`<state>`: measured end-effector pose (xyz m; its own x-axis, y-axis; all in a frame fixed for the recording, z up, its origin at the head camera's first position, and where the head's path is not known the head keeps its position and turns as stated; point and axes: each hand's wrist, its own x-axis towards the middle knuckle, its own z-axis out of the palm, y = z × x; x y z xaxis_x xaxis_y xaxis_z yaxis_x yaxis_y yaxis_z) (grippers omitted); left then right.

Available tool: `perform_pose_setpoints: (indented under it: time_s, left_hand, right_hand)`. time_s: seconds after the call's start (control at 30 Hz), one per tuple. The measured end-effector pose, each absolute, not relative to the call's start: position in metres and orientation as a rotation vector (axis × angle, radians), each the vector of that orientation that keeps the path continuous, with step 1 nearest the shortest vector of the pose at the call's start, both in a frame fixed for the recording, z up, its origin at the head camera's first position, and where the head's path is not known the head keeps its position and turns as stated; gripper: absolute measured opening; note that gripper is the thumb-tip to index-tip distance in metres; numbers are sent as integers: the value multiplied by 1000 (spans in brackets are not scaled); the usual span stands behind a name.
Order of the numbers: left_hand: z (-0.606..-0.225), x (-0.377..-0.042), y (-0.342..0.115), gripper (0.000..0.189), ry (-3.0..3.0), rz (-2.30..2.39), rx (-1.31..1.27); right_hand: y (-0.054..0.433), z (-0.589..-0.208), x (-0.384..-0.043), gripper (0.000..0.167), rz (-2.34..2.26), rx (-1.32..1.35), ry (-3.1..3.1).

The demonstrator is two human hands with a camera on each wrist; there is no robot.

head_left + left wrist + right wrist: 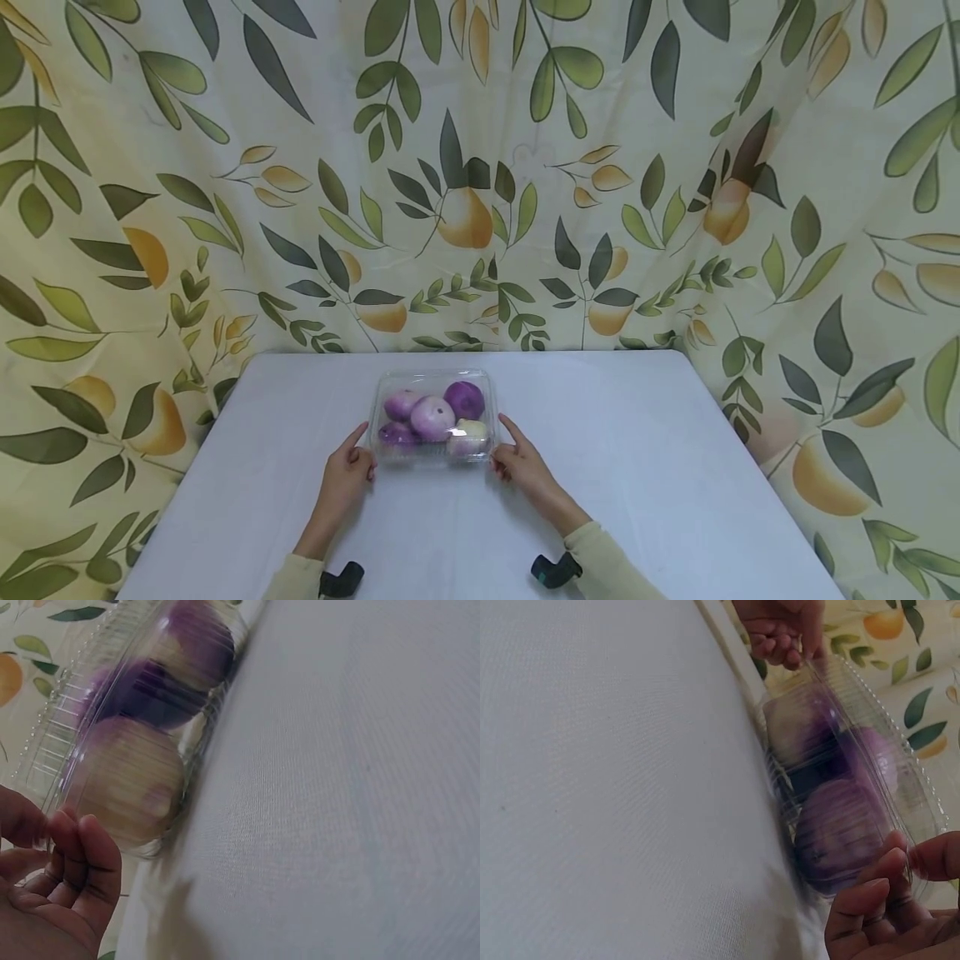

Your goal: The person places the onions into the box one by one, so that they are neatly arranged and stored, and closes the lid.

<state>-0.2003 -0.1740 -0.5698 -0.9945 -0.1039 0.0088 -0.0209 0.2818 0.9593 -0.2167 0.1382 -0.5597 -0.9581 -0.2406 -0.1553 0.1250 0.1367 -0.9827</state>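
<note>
A clear plastic clamshell box (433, 461) with its lid down lies near the far side of the table. Inside it are several purple onions (432, 418), and a paler one (468, 437) lies in the near right corner. My left hand (347, 475) pinches the box's rim at its left near corner. At the opposite near corner, my right hand (528, 473) grips the rim, index finger stretched along the side. Both wrist views show curled fingers and a thumb at the rim, the left hand (71, 877) and the right hand (892, 900) alike.
A white cloth (637, 467) covers the table. Behind it and on both sides hangs a curtain (480, 167) printed with leaves and fruit. Black wrist mounts (557, 571) sit by the sleeves at the near edge of the head view.
</note>
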Motion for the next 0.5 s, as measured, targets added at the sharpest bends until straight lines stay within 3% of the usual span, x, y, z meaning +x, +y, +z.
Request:
perform_pose_setpoints:
  time_s: [0.5]
  left_hand:
    - [-570,-201,-168,52,-2420,-1855,195]
  right_hand:
    - [135,-561,-220,72,-1923,-75,2150]
